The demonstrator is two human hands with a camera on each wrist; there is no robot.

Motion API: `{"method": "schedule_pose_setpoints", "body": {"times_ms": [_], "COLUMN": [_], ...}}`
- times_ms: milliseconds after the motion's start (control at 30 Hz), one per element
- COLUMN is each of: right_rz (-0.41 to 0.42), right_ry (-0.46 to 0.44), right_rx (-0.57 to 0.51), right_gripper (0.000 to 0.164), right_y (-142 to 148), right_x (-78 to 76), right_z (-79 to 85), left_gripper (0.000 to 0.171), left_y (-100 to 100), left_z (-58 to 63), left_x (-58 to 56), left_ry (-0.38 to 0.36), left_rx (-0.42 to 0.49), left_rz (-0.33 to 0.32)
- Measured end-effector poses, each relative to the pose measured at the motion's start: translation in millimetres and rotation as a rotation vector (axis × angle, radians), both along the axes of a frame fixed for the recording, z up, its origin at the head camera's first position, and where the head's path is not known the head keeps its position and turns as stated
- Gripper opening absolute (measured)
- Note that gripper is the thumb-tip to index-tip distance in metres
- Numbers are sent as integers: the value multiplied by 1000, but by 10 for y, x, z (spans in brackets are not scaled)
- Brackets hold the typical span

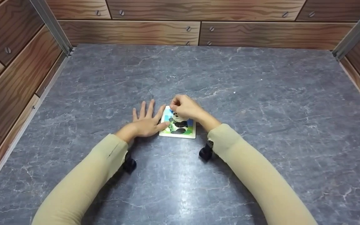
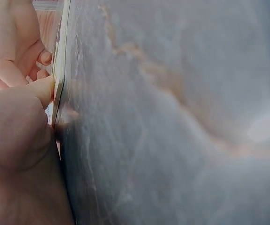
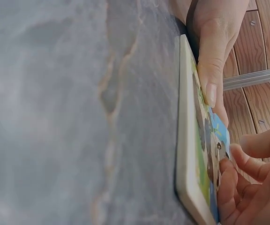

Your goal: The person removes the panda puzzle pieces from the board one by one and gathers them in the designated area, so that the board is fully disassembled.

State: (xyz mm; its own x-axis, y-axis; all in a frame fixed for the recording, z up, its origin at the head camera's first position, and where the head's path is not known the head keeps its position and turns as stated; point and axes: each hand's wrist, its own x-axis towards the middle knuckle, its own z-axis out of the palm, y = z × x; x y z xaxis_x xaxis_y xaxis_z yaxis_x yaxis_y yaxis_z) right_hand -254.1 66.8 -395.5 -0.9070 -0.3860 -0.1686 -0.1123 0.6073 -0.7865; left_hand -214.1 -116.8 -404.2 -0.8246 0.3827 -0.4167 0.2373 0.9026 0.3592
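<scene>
A small panda picture puzzle (image 1: 181,131) with a pale rim lies flat on the grey marbled table. Its thick edge (image 3: 186,140) shows in the right wrist view. My left hand (image 1: 145,125) rests beside it with fingers spread on the table, the index finger along the left edge and the thumb on the picture. Over the top part of the picture, my right hand (image 1: 185,107) has curled fingers and pinches a blue puzzle piece (image 3: 221,129) with part of the panda's face, which stands tilted up from the board. The right hand covers the board's upper right corner.
The marbled table (image 1: 277,125) stretches out on all sides of the puzzle. Wood-patterned walls (image 1: 155,31) with grey metal corner posts (image 1: 52,26) enclose it at the back and sides. Black wrist cameras (image 1: 205,153) hang under both sleeves.
</scene>
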Motion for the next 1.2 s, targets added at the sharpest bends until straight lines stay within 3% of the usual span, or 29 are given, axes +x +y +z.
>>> {"method": "schedule_pose_setpoints", "body": {"times_ms": [333, 800, 1000, 1200], "right_rz": [-19, -34, -39, -56], "right_ry": [-27, -15, -80, -80], "right_rx": [-119, -148, -177, -180], "right_gripper": [15, 9, 8, 6], "right_y": [29, 85, 118, 122], "right_x": [-3, -3, -13, -20], "right_z": [-42, -56, -52, -64], "left_gripper": [82, 86, 79, 73], "left_y": [82, 187, 154, 133], "left_z": [4, 34, 31, 40], "left_x": [1, 20, 8, -3], "left_ry": [-3, -33, -10, 8], "left_rx": [-42, -18, -14, -3], "left_rz": [42, 138, 133, 144]}}
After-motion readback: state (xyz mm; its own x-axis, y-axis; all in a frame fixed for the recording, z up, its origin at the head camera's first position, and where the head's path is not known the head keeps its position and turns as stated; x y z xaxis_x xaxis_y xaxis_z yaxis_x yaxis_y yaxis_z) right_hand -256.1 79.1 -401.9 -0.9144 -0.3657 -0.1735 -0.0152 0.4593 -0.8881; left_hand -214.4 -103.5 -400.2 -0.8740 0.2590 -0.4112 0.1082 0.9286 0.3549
